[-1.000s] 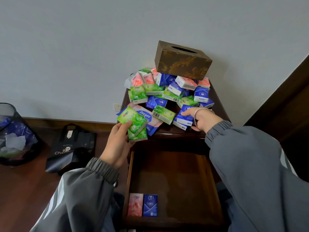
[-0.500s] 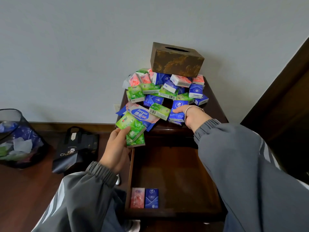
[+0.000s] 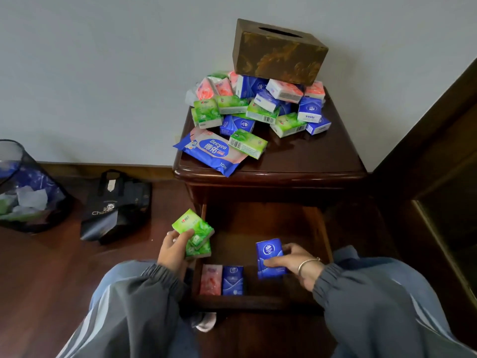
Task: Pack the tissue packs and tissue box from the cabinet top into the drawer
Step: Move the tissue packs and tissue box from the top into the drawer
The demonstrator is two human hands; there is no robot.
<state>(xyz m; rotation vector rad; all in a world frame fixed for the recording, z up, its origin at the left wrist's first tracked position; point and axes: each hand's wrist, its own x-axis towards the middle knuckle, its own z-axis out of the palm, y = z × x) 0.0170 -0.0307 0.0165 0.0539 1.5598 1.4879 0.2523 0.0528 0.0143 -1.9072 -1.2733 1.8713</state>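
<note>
**Fig.** Head view, packing approx. early stage. The left hand has its fingers curled round two stacked green packs, held right over the left wall of the open drawer. The right hand pinches one blue pack upright inside the drawer, just beside a pink pack and a second blue pack lying flat.

Most packs remain heaped on the cabinet top, w/ the tissue box resting on the heap of packs.

Risks (est.):
- The lower green pack may slip from the one-hand grip and land on the floor, not in the drawer.
- The blue pack, if let go on end, prob. tips over.
- Pulling packs from under the box could topple it.
- The wipes pack overhangs the front edge and could slide off.
</note>
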